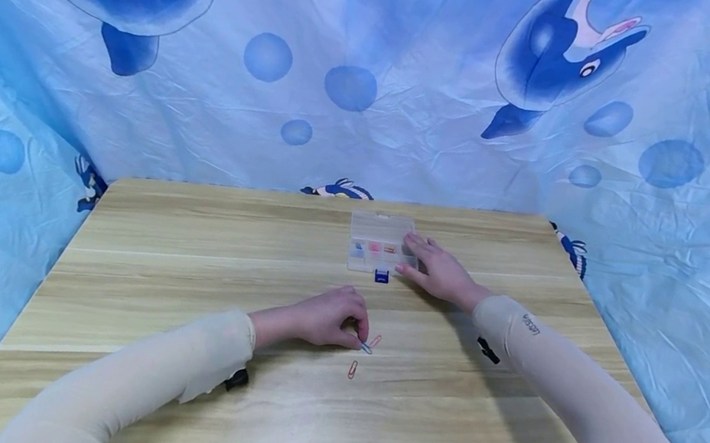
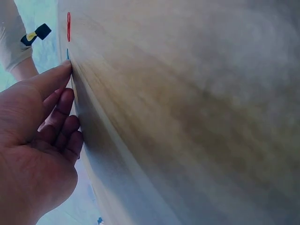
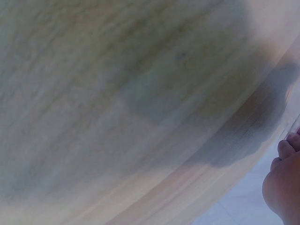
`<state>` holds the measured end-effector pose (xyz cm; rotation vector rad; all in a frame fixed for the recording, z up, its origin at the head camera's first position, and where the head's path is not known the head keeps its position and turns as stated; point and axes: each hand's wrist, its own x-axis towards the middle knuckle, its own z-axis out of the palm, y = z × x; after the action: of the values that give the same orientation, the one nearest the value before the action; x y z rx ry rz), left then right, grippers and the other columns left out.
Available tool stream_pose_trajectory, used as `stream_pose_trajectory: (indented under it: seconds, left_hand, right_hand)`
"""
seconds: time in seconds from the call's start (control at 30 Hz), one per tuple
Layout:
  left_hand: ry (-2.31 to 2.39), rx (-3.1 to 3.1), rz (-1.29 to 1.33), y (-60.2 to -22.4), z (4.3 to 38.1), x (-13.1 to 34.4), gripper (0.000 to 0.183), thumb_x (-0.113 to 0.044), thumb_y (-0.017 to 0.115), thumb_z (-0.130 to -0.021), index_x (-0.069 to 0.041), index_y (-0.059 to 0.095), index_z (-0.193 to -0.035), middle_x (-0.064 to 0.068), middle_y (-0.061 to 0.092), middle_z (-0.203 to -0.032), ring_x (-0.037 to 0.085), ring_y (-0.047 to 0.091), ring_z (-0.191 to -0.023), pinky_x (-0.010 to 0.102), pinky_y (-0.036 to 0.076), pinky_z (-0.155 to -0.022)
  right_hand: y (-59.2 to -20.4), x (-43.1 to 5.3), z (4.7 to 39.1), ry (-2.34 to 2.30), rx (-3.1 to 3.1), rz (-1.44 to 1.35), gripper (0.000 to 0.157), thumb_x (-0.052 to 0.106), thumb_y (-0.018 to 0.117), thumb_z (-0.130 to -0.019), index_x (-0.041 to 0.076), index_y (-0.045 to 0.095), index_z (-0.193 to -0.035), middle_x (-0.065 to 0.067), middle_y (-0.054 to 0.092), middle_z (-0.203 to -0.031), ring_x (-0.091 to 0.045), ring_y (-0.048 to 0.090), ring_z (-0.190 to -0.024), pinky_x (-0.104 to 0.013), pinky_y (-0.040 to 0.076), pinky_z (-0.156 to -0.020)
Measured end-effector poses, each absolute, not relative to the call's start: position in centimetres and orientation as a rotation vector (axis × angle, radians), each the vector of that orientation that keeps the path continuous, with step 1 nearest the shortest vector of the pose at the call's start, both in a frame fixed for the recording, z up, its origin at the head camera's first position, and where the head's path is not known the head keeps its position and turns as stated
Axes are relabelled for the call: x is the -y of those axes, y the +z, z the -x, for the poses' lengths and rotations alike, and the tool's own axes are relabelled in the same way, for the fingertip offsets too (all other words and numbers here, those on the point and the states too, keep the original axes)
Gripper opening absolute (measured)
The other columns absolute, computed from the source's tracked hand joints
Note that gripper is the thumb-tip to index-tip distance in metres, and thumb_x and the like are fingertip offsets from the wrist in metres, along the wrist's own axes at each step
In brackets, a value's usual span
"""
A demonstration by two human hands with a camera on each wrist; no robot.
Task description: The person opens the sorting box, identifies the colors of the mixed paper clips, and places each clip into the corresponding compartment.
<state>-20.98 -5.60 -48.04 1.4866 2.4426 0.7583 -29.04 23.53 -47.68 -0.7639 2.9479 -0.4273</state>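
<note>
My left hand [image 1: 332, 319] is low over the table, thumb and index finger pinching one end of a blue paper clip [image 1: 366, 348]. In the left wrist view, the clip's blue tip [image 2: 67, 53] pokes out past the fingertips, and the other fingers are loosely curled. A pink paper clip [image 1: 375, 341] lies right beside it; a red paper clip [image 1: 352, 369] is nearer the front. Farther back stands a clear compartment box [image 1: 358, 262], lid raised. My right hand [image 1: 444, 273] rests at its right side, thumb by the front corner, fingers extended toward the hinge.
Blue clips [image 1: 359, 247], pink clips [image 1: 375, 246] and orange-looking clips [image 1: 389, 249] sit in separate compartments of the box. A small dark blue piece [image 1: 381, 276] is at the box's front edge. Blue dolphin-print curtains [image 1: 409, 145] surround the wooden table [image 1: 182, 256].
</note>
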Motion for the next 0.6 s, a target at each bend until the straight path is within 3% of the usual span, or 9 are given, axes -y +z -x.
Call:
stream_pose_trajectory:
  seconds: [0.37, 0.6]
  left_hand:
    - [0.653, -2.456, -1.505, -48.27, 21.07, 5.50, 0.008, -0.023, 0.080, -0.093, -0.024, 0.072, -0.091, -0.012, 0.061, -0.092, 0.010, 0.047, -0.092, 0.028, 0.040, -0.086]
    - [0.710, -2.455, -1.525, -47.97, 21.43, 6.09, 0.007, -0.018, 0.079, -0.093, -0.019, 0.072, -0.092, -0.010, 0.062, -0.089, 0.010, 0.050, -0.089, 0.028, 0.043, -0.085]
  right_hand:
    - [-47.63, -23.36, 28.97, -0.441, -2.950, 0.760, 0.083, 0.059, 0.054, -0.107, 0.006, 0.030, -0.167, -0.014, 0.028, -0.174, -0.034, 0.026, -0.161, -0.049, 0.017, -0.131]
    - [-47.71, -23.41, 28.97, -0.437, -2.945, 0.748, 0.083, 0.060, 0.053, -0.107, 0.008, 0.029, -0.167, -0.011, 0.027, -0.175, -0.033, 0.025, -0.161, -0.050, 0.016, -0.131]
